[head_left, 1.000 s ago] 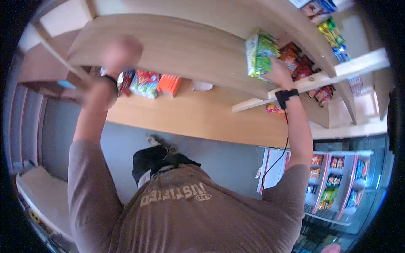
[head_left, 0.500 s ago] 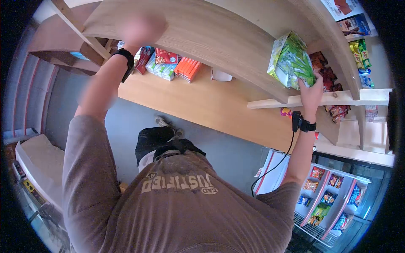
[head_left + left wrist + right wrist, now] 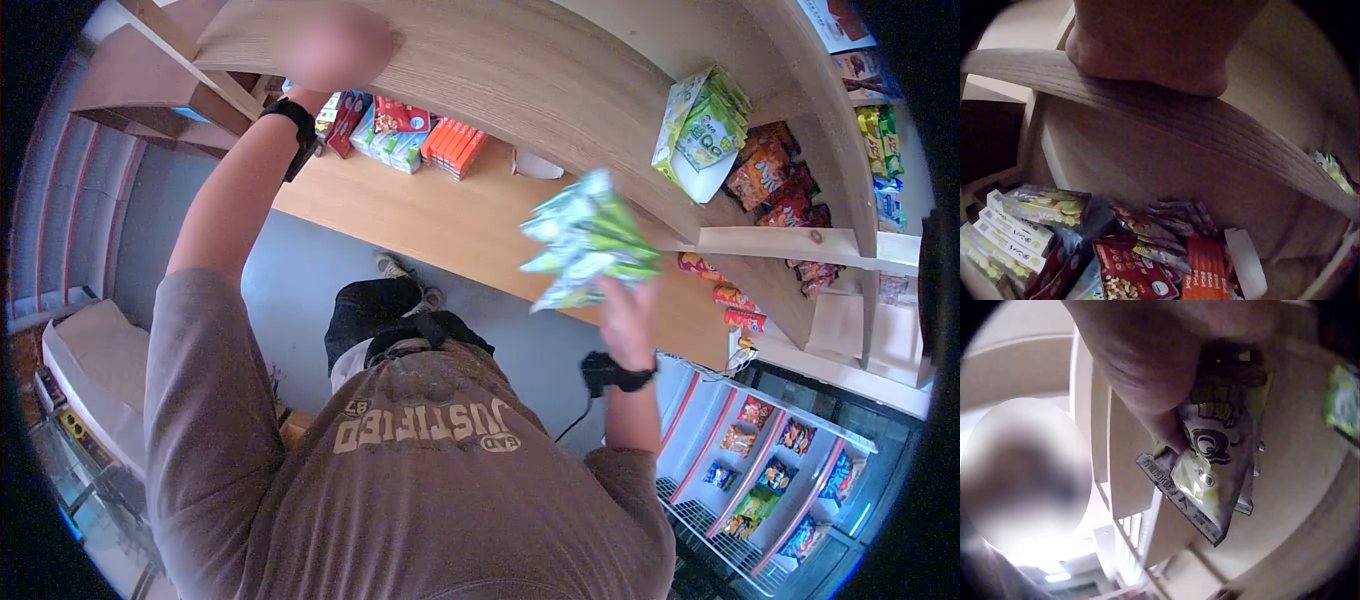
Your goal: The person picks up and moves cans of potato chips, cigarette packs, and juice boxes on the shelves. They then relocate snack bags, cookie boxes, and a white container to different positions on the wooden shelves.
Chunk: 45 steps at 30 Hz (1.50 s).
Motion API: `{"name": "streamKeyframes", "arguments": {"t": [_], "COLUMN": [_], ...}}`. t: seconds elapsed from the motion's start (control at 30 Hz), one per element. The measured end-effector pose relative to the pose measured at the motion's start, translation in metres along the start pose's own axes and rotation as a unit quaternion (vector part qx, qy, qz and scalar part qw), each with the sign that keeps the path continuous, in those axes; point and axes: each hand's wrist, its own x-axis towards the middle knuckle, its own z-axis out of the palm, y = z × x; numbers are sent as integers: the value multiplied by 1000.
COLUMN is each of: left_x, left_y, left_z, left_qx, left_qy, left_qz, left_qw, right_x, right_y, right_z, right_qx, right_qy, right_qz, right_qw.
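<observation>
My right hand (image 3: 632,322) grips a bunch of green-and-white snack packets (image 3: 590,240), held up in front of the wooden shelf and smeared by motion. The right wrist view shows its thumb pressed along a foil packet (image 3: 1210,450) with more packets behind. On the upper shelf at the right, a green-and-white display box (image 3: 672,130) holds several similar packets (image 3: 712,130). My left hand (image 3: 340,45) is at the upper shelf's front edge, blurred in the head view. In the left wrist view its heel lies against the shelf board (image 3: 1147,106), with the fingers hidden.
Red and brown snack bags (image 3: 765,170) lie right of the display box. Below the left hand, the lower shelf carries white-green boxes (image 3: 395,150), a red nut bag (image 3: 1125,269) and orange packs (image 3: 455,148). A rack of snack bags (image 3: 760,480) stands at lower right; a wooden crossbar (image 3: 800,241) spans the right side.
My right hand has pulled a bunch of green packets out of the display box and swung them left and down toward me. The box now shows fewer packets. My left hand stays at the shelf edge.
</observation>
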Motion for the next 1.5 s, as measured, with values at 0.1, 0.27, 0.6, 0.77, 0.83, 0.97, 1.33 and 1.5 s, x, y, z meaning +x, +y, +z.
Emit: {"name": "streamKeyframes", "arguments": {"t": [0.1, 0.27, 0.6, 0.77, 0.83, 0.97, 1.33, 1.5], "left_x": [2, 1, 3, 3, 3, 3, 1, 1], "left_y": [-1, -7, -6, -8, -7, -1, -2, 0], "left_z": [2, 16, 15, 17, 16, 8, 6, 2], "left_qx": [-13, -45, -40, -37, -44, -46, -27, -47], "left_qy": [5, 61, 17, 29, 5, -10, 33, 31], "left_qz": [-2, 12, -7, 1, -14, -22, 0, -19], "left_qw": [1000, 997, 999, 999, 999, 999, 999, 998], "right_x": [16, 71, 120, 107, 95, 66, 225, 258], "right_y": [99, 221, 278, 312, 309, 195, -86, -89], "right_z": [18, 22, 38, 21, 15, 21, -110, -127], "right_qx": [162, 253, 124, 114, 90, 24, -529, -686], "right_qy": [-19, -9, 13, 29, 48, -168, 110, 97], "right_qz": [139, 192, 452, 453, 470, 307, -314, -234], "right_qw": [977, 948, 884, 884, 877, 936, 781, 682]}}
